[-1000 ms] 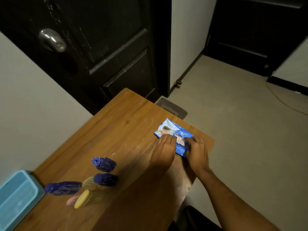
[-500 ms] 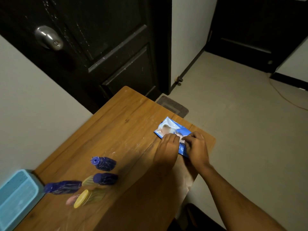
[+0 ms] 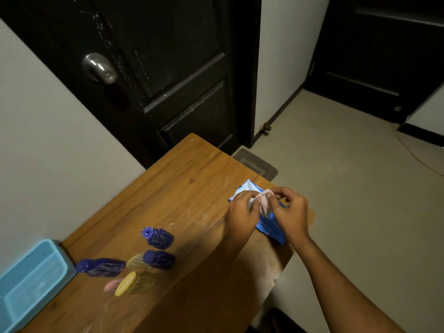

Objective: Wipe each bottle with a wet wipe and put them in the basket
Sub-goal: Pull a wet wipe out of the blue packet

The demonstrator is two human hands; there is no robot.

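1. I see the table (image 3: 182, 188), w/ the basket (image 3: 31, 280) at its near-left end.
2. Wipes pack (image 3: 266, 222) lies under both hands at the far-right edge.
3. Left hand (image 3: 241, 212) holds the pack; right hand (image 3: 292, 212) pinches the flap (image 3: 264, 199).
4. Bottles (image 3: 157, 237) lie well left of the hands.

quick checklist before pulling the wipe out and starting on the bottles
1. Wipe pack on the table: ok.
2. Left hand holds the pack down: ok.
3. Right hand pinches the pale flap: ok.
4. A wipe fully out: not ok, none seen free.
5. Bottles lying within reach: ok.
6. Blue basket has room: ok for the visible part.
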